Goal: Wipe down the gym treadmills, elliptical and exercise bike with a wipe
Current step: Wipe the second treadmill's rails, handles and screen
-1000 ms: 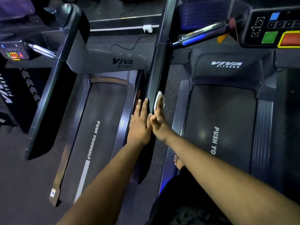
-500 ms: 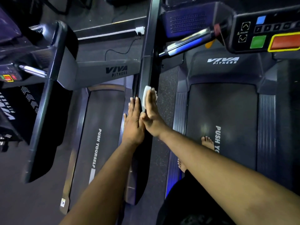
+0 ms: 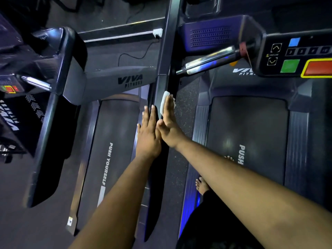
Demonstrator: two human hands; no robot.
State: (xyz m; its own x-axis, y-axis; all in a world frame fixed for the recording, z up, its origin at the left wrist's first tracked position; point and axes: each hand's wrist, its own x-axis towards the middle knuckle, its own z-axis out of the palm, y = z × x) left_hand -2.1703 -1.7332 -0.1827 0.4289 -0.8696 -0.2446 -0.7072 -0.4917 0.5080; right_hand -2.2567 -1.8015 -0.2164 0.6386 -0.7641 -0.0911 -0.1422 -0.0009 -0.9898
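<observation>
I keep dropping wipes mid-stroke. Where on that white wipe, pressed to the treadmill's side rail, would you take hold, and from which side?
Probably the top edge of the white wipe, which sticks out past the right hand's straight fingers. Pinch it from the rail's right side, where that hand already presses it flat; the left hand lies on the other face.

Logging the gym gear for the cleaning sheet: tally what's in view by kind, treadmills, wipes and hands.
Treadmills: 2, the left treadmill and the right treadmill
Wipes: 1, the white wipe under the right hand
Hands: 2, counting the left hand
Total: 5
</observation>
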